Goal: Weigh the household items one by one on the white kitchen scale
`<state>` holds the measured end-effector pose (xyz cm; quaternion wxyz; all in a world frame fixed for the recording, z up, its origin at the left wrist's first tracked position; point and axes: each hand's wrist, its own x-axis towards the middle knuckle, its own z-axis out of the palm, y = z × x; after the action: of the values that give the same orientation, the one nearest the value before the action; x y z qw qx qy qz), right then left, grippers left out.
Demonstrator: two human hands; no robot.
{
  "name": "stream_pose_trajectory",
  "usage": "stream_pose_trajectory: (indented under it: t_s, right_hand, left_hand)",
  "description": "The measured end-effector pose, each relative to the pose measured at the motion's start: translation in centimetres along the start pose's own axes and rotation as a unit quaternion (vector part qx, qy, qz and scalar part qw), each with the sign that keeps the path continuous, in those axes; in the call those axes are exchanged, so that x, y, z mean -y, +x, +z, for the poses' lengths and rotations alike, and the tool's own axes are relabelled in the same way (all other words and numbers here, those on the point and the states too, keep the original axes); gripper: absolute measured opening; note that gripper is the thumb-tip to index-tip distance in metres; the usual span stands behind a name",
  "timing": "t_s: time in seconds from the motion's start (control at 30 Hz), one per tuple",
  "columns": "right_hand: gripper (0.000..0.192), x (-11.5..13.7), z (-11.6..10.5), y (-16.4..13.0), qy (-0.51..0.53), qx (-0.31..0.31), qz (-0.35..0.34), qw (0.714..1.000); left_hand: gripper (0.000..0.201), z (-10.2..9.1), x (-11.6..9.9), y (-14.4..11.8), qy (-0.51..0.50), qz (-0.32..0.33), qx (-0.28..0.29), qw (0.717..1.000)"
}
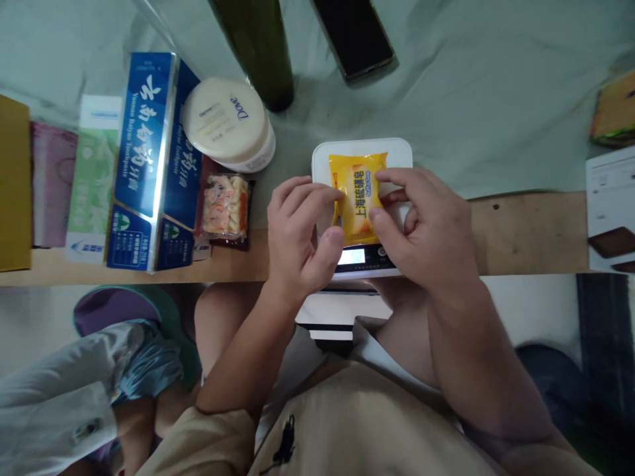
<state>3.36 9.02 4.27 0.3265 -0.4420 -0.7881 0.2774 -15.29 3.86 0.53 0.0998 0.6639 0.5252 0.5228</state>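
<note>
We have both hands on one yellow packet point(359, 196), over the white scale point(362, 155).

Left hand point(299, 231) pinches the packet's left edge, right hand point(424, 228) pinches the right edge; both closed on it, the packet lying flat on or just above the scale platform, we can't tell which. Count: one scale, its display point(353, 256) lit at the near side; one snack pack point(225, 206) just left of the left hand; one Dove tub point(228, 123); two blue toothpaste boxes point(149, 158); one green box point(94, 178) further left; one dark bottle point(258, 46) and one phone point(354, 33) far. The scale overhangs the near table edge point(526, 271). Open room: bare cloth point(496, 99) far right of the scale; left side is crowded.
</note>
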Motion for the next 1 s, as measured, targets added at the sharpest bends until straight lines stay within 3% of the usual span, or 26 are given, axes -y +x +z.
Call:
stream_pose_trajectory:
  t_s: [0.1,0.23,0.37,0.53,0.7,0.8,1.0]
  right_hand:
    - [0.033,0.1,0.1,-0.1,0.002,0.003,-0.028,1.000]
    - [0.032,0.0,0.3,-0.4,0.049,0.007,0.019,0.999]
    - [0.031,-0.1,0.3,-0.8,0.128,-0.038,0.010,0.991]
    - [0.024,-0.5,0.5,-1.1,0.136,-0.075,0.010,0.988]
    - [0.025,-2.9,-0.4,-0.8,0.202,-0.216,0.056,0.953]
    - [0.027,-5.1,-2.1,-0.6,0.156,-0.298,0.074,0.939]
    - [0.014,-7.5,-2.9,-1.3,0.112,-0.250,0.166,0.947]
  left_hand:
    - [0.054,0.1,-0.5,-0.3,-0.022,0.009,0.007,1.000]
    - [0.054,0.2,-0.9,-0.6,-0.031,-0.001,0.015,0.999]
    - [0.054,0.2,-1.3,-0.5,-0.070,0.023,0.060,0.996]
    - [0.053,0.0,-1.8,-0.3,-0.083,0.051,0.107,0.989]
    - [0.053,0.1,-1.4,-0.6,-0.057,0.050,0.040,0.996]
    - [0.057,-0.2,-0.9,-0.7,-0.052,0.032,-0.001,0.998]
    - [0.050,-1.1,-0.2,-0.7,-0.054,-0.002,0.006,0.998]
